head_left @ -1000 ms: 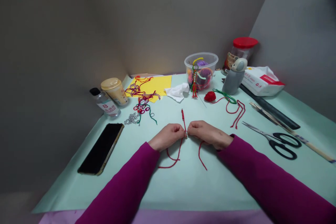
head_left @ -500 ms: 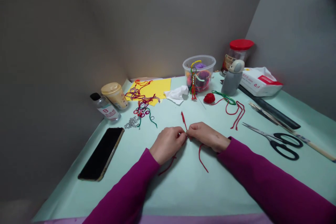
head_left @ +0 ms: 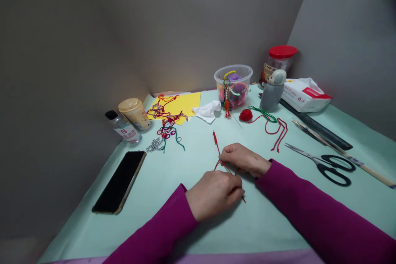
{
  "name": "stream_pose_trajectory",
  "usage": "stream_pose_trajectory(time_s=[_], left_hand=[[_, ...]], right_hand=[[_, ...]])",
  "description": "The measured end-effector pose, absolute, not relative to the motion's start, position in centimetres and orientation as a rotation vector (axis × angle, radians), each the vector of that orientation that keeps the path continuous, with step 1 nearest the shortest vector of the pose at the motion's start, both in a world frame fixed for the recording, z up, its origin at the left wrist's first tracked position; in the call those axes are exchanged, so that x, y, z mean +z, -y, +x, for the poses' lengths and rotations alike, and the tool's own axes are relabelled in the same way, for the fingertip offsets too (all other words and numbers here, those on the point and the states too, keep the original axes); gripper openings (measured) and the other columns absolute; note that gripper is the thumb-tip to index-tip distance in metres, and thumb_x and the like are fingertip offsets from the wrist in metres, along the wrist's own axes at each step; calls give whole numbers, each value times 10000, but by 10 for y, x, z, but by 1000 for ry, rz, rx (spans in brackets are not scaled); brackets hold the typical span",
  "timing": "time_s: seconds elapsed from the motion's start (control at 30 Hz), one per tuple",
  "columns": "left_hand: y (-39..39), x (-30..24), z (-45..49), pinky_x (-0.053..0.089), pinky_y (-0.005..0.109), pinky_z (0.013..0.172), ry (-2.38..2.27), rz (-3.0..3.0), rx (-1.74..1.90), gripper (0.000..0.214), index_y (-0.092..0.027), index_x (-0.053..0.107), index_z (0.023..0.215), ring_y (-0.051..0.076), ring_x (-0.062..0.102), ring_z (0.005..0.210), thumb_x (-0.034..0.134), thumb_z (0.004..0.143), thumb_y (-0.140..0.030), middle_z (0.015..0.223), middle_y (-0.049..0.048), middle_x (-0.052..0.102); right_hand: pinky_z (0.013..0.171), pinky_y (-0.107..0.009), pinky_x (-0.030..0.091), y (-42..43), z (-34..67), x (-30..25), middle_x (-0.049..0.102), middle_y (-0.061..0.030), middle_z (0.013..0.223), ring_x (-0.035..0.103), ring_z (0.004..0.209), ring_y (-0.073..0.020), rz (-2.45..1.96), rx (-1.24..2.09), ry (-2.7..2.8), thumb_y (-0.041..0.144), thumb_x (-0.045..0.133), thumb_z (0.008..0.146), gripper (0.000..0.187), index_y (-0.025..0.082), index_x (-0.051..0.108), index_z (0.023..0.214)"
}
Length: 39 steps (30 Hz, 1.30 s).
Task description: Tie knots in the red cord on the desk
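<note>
Since my left grip (head_left: 213, 195) has dropped back toward me from where my two hands met, the red cord (head_left: 221, 164) is no longer pinched between them. It now bends into a small loop just below the fingertips of my right grip (head_left: 243, 159), and a strand runs from that loop down under my left palm. A short tail pokes out past my left fingers on the near side. My left grip is curled closed over that strand, low against the paper-covered counter (head_left: 235, 231). My right grip stays up by the loop, thumb and fingers drawn together, though I cannot tell whether they are clamped on the cord or only touching it. The cord lies at the middle of the counter, in front of me, with its stiff upper end pointing away toward the plastic tub (head_left: 233, 84). Beyond it, the red yarn ball (head_left: 246, 115) and green thread (head_left: 262, 114) sit near the grey figurine (head_left: 272, 97). The scissors (head_left: 332, 169) lie off to my right and the phone (head_left: 119, 181) off to my left, both well apart from my hands
</note>
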State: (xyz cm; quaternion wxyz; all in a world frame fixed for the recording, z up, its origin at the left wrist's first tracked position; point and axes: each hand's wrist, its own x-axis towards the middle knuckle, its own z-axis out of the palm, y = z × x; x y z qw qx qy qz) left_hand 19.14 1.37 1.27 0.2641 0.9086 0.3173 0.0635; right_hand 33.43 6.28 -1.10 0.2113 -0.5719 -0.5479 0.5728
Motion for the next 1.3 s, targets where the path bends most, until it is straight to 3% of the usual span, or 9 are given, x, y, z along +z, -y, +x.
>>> stream_pose_trajectory(time_s=[0.2,0.3,0.43,0.63,0.77,0.97,1.3], left_hand=[[-21,24,188,397,227,598,-526,2015,112,274,-181,697,855,120,543,636,483,854,-351,739,26,658],[-35,16,186,370,218,568,-867,1897,449,342,-139,635,719,106,483,608,419,872,-356,646,9,578],[-54,-3,180,387,227,603,-1353,1772,869,324,-161,561,763,120,502,668,364,885,-387,702,9,578],[-60,-17,177,440,246,595,-1295,1557,695,280,-172,509,842,136,578,645,384,864,-421,736,34,622],[-60,-18,176,409,237,528,-1258,1558,588,303,-165,504,925,107,517,523,351,874,-422,704,18,606],[-64,-18,174,381,231,615,-1321,1851,512,215,-174,534,868,121,476,682,426,824,-355,763,-4,566],[-64,-10,173,337,227,587,-1284,1877,413,153,-176,486,716,118,429,656,415,790,-290,684,-19,491]], right_hand=[[349,-222,122,-63,336,-11,302,94,415,208,353,-47,-1592,1608,1538,212,554,666,100,187,482,601],[350,-209,142,-63,337,-11,336,86,436,243,362,-46,-1565,1638,1531,195,531,671,83,183,477,609],[338,-205,116,-62,338,-9,297,96,436,215,359,-52,-1589,1633,1544,224,535,692,56,187,506,660],[326,-207,98,-63,339,-10,315,99,461,186,362,-54,-1482,1719,1505,253,523,722,59,196,528,707],[332,-202,107,-63,341,-13,302,102,468,199,375,-55,-1474,1722,1495,270,559,707,80,199,522,709],[328,-198,128,-62,341,-13,295,103,475,205,360,-53,-1484,1708,1515,234,513,716,37,205,491,711],[327,-206,116,-63,342,-12,295,99,465,201,358,-51,-1506,1705,1578,246,494,733,70,203,473,681]])
